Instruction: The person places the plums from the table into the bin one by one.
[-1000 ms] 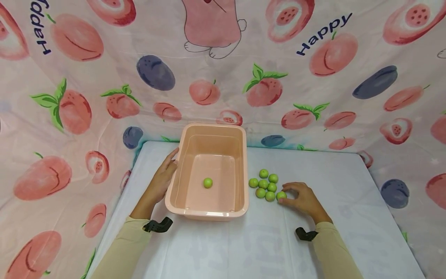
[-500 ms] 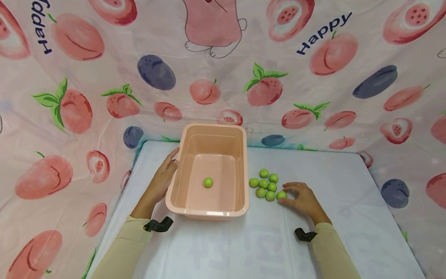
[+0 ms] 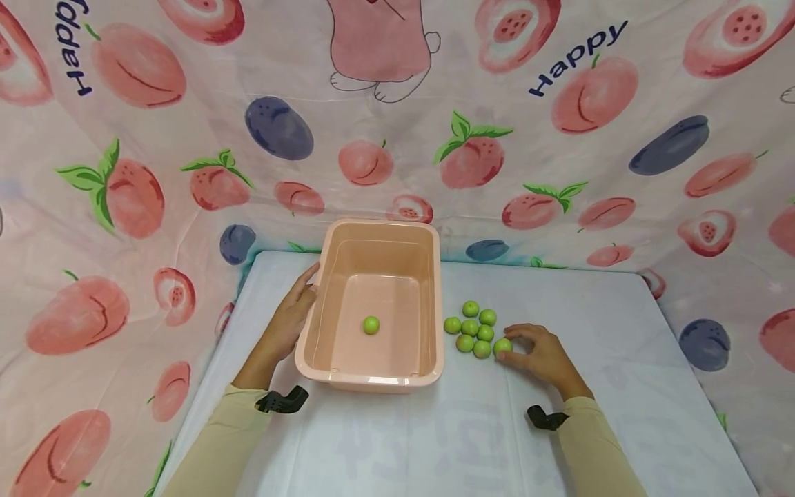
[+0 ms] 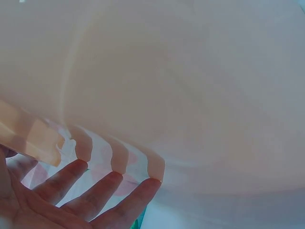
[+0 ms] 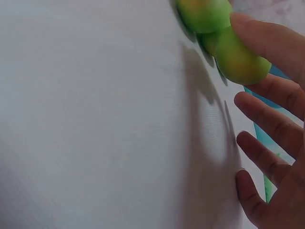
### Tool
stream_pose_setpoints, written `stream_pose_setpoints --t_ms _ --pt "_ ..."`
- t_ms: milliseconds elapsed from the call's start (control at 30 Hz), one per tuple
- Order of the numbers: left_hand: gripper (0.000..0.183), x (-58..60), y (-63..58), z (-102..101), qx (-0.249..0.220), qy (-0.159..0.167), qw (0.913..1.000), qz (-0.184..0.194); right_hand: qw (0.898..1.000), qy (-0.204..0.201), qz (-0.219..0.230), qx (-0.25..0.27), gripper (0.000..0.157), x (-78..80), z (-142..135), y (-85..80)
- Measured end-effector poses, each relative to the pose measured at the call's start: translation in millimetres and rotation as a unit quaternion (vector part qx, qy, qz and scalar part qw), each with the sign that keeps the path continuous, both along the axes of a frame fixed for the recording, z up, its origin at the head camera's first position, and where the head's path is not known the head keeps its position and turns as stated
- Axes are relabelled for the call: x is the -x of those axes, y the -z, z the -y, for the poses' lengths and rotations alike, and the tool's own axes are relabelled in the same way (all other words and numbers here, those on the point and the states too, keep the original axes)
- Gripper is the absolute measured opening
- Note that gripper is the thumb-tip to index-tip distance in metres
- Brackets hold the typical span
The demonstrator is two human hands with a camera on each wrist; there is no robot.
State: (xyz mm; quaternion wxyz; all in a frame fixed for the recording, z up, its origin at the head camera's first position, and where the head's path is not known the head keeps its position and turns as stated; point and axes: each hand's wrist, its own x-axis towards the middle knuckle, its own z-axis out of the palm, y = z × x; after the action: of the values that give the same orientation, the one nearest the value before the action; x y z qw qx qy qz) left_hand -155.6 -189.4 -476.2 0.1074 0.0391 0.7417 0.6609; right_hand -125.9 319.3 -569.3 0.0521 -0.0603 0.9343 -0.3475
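Right hand [image 3: 542, 354] — thumb and fingertip pinching green fruit [image 3: 504, 346], four o'clock of fruit cluster [image 3: 470, 328]. Left hand [image 3: 290, 323] — fingers spread, straight, tips touching tub [image 3: 394, 297] at nine o'clock. Lone fruit [image 3: 370, 325] inside tub.

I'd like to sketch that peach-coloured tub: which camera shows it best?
The head view. It shows the tub from above, its full rim and its inside. The left wrist view gives just part of its outside, close up, beside the left hand; the right wrist view shows none of it.
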Motion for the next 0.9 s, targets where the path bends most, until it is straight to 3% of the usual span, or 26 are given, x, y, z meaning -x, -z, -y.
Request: stream_pose_setpoints --t_ms 900 --pt "0.057 -0.7 0.2 0.3 -0.009 0.002 1.0 0.0 1.0 -0.013 -0.021 -0.005 0.052 19.9 4.3 -37.9"
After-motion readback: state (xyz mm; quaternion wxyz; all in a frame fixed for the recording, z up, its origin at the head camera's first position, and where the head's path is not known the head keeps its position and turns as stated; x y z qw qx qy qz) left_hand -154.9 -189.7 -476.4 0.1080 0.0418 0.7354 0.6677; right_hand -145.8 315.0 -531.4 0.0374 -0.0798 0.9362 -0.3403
